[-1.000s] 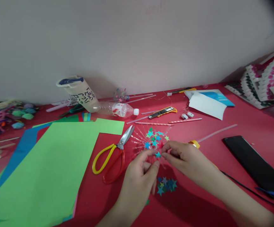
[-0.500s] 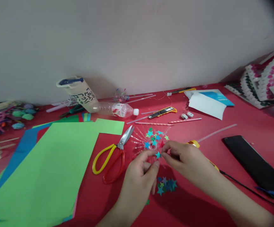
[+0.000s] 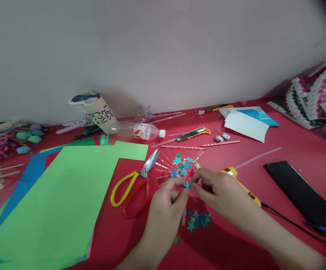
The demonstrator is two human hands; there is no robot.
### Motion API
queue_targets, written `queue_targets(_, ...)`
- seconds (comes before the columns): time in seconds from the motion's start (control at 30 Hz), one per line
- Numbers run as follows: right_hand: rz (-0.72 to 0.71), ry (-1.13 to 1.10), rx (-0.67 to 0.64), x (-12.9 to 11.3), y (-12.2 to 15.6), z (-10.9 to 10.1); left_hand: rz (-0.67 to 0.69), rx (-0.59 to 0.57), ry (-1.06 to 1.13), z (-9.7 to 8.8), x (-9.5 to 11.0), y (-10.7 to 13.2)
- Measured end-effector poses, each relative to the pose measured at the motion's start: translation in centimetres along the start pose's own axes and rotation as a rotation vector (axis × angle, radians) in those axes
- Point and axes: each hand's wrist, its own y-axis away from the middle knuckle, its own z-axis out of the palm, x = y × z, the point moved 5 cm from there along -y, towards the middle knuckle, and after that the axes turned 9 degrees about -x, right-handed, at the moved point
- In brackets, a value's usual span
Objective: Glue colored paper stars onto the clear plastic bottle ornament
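Observation:
My left hand (image 3: 168, 204) pinches a small blue star (image 3: 187, 185) between thumb and forefinger. Close against it, the fingers of my right hand (image 3: 218, 185) are also pinched at the star's right edge; what they hold is hidden. Just beyond both hands lies a clear plastic piece cut into spreading strips (image 3: 163, 165), with several blue and green stars (image 3: 182, 165) and a red star (image 3: 191, 172) on it. A pile of loose stars (image 3: 198, 220) lies on the table below my hands, and a single green star (image 3: 175, 240) is nearer me.
Scissors (image 3: 139, 183) and green paper sheets (image 3: 58, 202) lie left. A yellow glue gun (image 3: 243, 187) with a cord sits under my right forearm, beside a black phone (image 3: 301, 195). Behind are a plastic bottle (image 3: 143, 131), a box cutter (image 3: 193, 134), pencils (image 3: 221, 143) and a holder (image 3: 101, 112).
My left thumb has closed in on the blue star, and the star has shifted slightly left. My right hand stays almost in place.

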Motion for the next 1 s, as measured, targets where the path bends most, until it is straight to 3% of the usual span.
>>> queue_targets(0.33, -0.003, -0.023, -0.006, -0.05, 0.01, 0.09, 0.014, 0.07, -0.033, -0.11, 0.11, -0.27)
queue_targets(0.63, 0.001, 0.005, -0.002, -0.05, -0.03, 0.34, 0.043, 0.062, -0.027, -0.25, -0.08, -0.3)
queue_targets(1.0, -0.036, 0.051, 0.036, -0.18, 0.21, 0.5, 0.066, 0.148, -0.181, -0.23, 0.61, 0.04)
